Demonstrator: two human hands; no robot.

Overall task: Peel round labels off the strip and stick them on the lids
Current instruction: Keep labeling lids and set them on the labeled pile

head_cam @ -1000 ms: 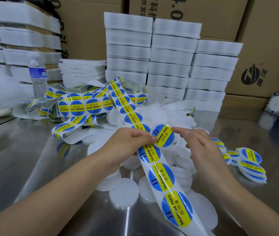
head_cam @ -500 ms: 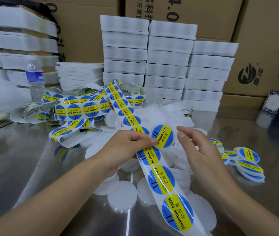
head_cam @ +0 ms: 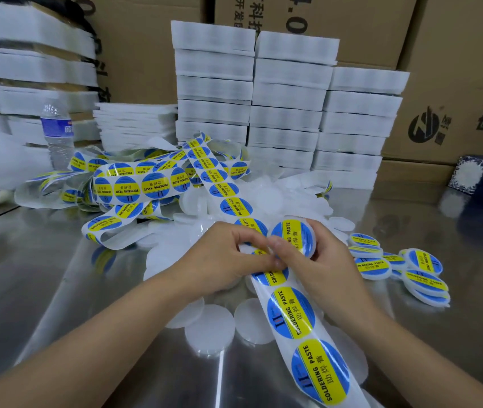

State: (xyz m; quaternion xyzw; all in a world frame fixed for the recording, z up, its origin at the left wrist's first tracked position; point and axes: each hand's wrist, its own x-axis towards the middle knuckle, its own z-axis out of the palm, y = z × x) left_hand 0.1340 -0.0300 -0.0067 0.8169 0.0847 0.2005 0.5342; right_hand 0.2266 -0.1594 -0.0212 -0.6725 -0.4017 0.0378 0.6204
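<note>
While left hand (head_cam: 228,260) pinches label strip (head_cam: 302,319) over metal table (head_cam: 57,275), right hand (head_cam: 325,263) curls round white lid (head_cam: 313,245), thumb on its blue-yellow label (head_cam: 293,234).

A white backing strip (head_cam: 306,340) of round blue-and-yellow "SOLDERING PASTE" labels (head_cam: 290,313) ran from a tangled heap (head_cam: 134,187) at the back of the surface (head_cam: 28,275) toward the near edge. One labelled lid (head_cam: 293,237) stood tilted just above it. Bare translucent lids (head_cam: 209,328) lay scattered beneath the strip; finished lids (head_cam: 396,266) lay piled to the right
</note>
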